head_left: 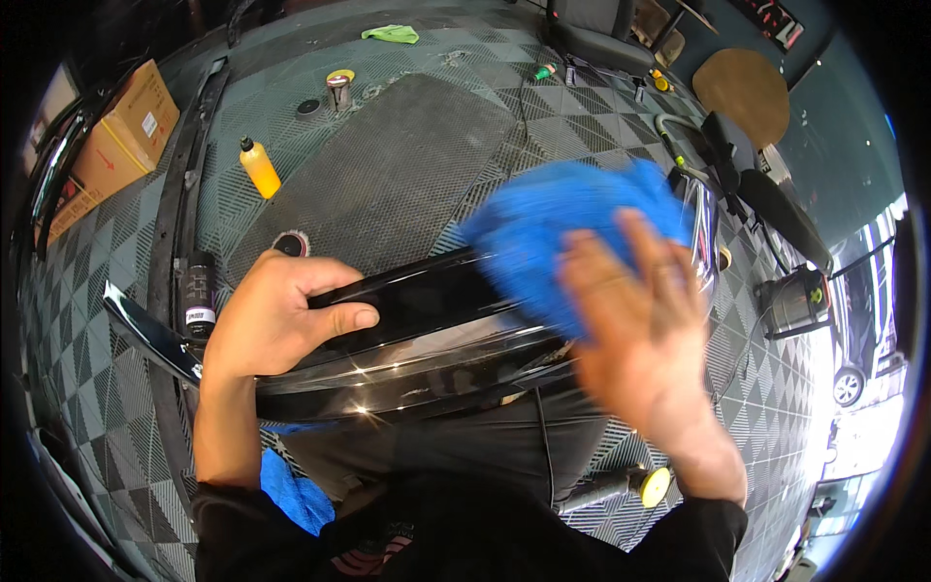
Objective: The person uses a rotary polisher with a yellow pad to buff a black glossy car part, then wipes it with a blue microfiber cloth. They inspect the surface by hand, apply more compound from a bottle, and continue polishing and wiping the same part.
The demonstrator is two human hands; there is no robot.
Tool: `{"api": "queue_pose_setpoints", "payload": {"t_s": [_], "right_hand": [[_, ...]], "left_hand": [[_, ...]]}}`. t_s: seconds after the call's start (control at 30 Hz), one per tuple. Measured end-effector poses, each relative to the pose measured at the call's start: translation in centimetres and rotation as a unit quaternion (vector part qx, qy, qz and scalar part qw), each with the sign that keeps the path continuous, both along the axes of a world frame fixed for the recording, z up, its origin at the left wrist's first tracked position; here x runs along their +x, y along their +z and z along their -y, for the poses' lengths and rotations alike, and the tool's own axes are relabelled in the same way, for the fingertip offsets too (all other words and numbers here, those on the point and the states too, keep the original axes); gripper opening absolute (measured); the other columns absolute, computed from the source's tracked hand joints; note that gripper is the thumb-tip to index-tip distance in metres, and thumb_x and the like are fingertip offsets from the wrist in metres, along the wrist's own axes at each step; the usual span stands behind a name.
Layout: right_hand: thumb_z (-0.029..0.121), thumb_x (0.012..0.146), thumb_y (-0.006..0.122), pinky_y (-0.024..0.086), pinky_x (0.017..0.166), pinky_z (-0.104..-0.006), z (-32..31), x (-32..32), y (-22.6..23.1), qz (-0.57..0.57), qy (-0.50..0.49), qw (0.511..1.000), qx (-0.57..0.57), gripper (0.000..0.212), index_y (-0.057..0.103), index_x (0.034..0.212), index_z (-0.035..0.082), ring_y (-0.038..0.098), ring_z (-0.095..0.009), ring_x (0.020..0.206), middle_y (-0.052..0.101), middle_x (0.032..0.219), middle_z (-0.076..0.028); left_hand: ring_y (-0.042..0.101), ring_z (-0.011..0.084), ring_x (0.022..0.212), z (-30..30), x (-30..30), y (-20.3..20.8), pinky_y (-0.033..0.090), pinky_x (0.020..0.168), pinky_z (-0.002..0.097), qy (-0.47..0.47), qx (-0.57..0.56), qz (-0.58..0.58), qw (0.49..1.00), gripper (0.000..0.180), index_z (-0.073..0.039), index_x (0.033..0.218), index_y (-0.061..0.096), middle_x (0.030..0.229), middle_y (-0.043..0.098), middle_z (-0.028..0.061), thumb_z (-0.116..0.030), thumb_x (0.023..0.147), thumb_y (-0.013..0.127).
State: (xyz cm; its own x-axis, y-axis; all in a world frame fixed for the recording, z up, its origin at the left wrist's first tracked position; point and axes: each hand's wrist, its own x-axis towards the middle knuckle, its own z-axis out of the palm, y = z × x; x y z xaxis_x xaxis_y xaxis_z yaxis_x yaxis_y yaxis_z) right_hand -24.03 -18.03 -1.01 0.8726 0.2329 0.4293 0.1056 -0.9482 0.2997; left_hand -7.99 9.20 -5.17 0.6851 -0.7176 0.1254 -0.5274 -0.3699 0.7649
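Note:
A long, glossy black car trim panel point(427, 301) lies across my lap, with bright reflections along its near edge. My left hand point(276, 315) is closed on the panel's left part, thumb on top and fingers over the far edge. Toward the right end, my right hand point(640, 335) presses a blue microfiber cloth point(543, 228) to the panel. Its fingers are partly spread over the cloth, and both are smeared by motion. The cloth hides that stretch of panel.
A yellow bottle point(260, 170), a metal can point(338, 94) and a round pad point(291, 242) stand or lie beyond the panel. A black bottle point(200, 291) is left. Near me are another blue cloth point(291, 493) and a yellow-padded polisher point(606, 490). A cardboard box point(131, 131) sits far left.

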Motion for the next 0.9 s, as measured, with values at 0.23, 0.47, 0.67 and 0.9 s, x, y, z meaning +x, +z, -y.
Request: {"api": "queue_pose_setpoints", "payload": {"t_s": [0.23, 0.47, 0.67, 0.9], "right_hand": [[0.015, 0.071, 0.065, 0.040, 0.099, -0.0564, -4.1, 1.7, -0.9, 0.020, 0.086, 0.993, 0.075, 0.034, 0.067, 0.102, -0.001, 0.054, -0.038, 0.121, 0.065, 0.110, -0.016], [0.018, 0.078, 0.062, 0.041, 0.100, -0.0561, -1.6, 0.6, -0.3, 0.008, 0.069, 0.996, 0.056, 0.031, 0.069, 0.105, 0.004, 0.053, -0.036, 0.125, 0.067, 0.117, -0.011], [-0.002, 0.074, 0.067, 0.047, 0.098, -0.0404, 7.6, -4.7, 2.9, 0.083, -0.092, 0.966, 0.229, 0.042, 0.066, 0.116, 0.005, 0.061, -0.033, 0.117, 0.068, 0.116, -0.013], [0.033, 0.087, 0.070, 0.045, 0.088, -0.0293, 12.4, -15.9, 5.2, 0.265, -0.177, 0.748, 0.582, 0.051, 0.063, 0.119, -0.005, 0.061, -0.016, 0.090, 0.067, 0.102, -0.010]], "left_hand": [[0.060, 0.0158, 0.062, 0.7, 0.3, 0.2, 0.048, 0.062, 0.0295, -0.024, -0.031, -0.020, 0.999, 0.028, 0.002, 0.091, 0.070, 0.072, 0.066, 0.0138, -0.021, 0.080, 0.082], [0.058, 0.0096, 0.062, 0.5, 0.1, 0.0, 0.048, 0.061, 0.0273, 0.009, 0.002, -0.027, 1.000, 0.024, 0.004, 0.090, 0.070, 0.067, 0.065, 0.0106, -0.014, 0.078, 0.082], [0.057, 0.0092, 0.062, 1.4, 0.9, -1.1, 0.047, 0.061, 0.0272, -0.013, -0.068, -0.046, 0.997, 0.026, 0.004, 0.090, 0.070, 0.068, 0.066, 0.0074, -0.016, 0.080, 0.082], [0.054, 0.0063, 0.063, 1.4, 0.7, -0.4, 0.046, 0.060, 0.0258, -0.016, -0.037, -0.070, 0.997, 0.024, 0.005, 0.090, 0.069, 0.066, 0.063, 0.0054, -0.014, 0.082, 0.081]]}}
